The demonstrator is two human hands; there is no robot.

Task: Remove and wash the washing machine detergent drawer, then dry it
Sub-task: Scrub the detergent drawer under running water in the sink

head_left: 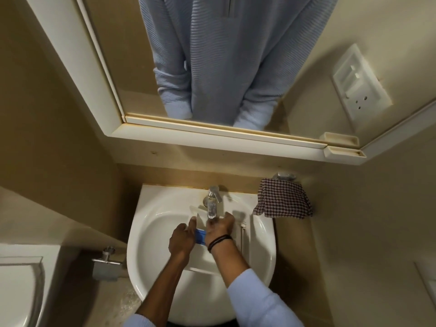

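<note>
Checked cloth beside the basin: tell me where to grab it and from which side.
Pinch the checked cloth in its loose lower folds, which hang free over the basin's right rear rim. Come from the left with the right hand, while the left hand holds the detergent drawer. It hangs bunched from a metal holder, so lifting up should probably free it.

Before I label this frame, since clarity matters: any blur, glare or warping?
Head view: wide-angle lens bows the white mirror frame; light is dim and warm; right hand under the chrome tap is motion-blurred; white plastic detergent drawer blends into the white ceramic basin.
</note>
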